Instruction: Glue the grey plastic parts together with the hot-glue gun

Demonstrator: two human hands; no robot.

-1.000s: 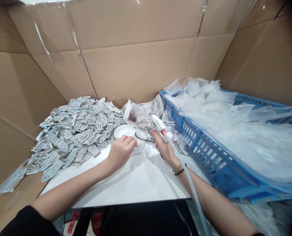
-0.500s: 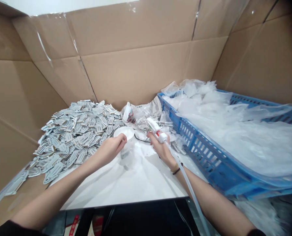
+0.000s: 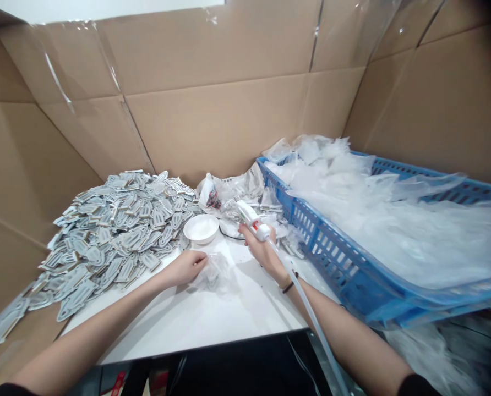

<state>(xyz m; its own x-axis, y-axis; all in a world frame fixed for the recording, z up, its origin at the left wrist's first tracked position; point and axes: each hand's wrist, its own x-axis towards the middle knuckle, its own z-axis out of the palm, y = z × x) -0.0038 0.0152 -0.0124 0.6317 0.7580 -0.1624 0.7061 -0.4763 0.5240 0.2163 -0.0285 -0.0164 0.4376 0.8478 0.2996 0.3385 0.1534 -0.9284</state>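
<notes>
Plastic bag (image 3: pixel 218 278), clear and crumpled, sits low over the middle of the white tabletop (image 3: pixel 216 327), its outline too blurred to show whether it rests there or hangs just above. The left hand (image 3: pixel 186 268) pinches the bag's left edge between thumb and curled fingers. The right hand (image 3: pixel 264 252) is wrapped around a white gun-shaped tool (image 3: pixel 250 219) with a red part, its tip pointing away from the person and up to the left; whether a finger presses a trigger cannot be told. A pale hose (image 3: pixel 311 313) runs from the back of the tool down over the right forearm, and a dark band (image 3: pixel 290 282) circles that wrist. Just beyond the left hand stands a white bowl (image 3: pixel 201 228), upright. To its left, a large heap of grey, pointed flat pieces (image 3: pixel 125 225) covers the far left of the tabletop. Behind the bowl lies a crumpled sack (image 3: pixel 254 182) with small dark-red bits (image 3: pixel 213 199) near its left end. On the right, a slatted blue crate (image 3: pixel 326 247) is piled with filmy white plastic (image 3: pixel 414 236). Brown cardboard walls (image 3: pixel 224 121) enclose the left, back and right sides.
</notes>
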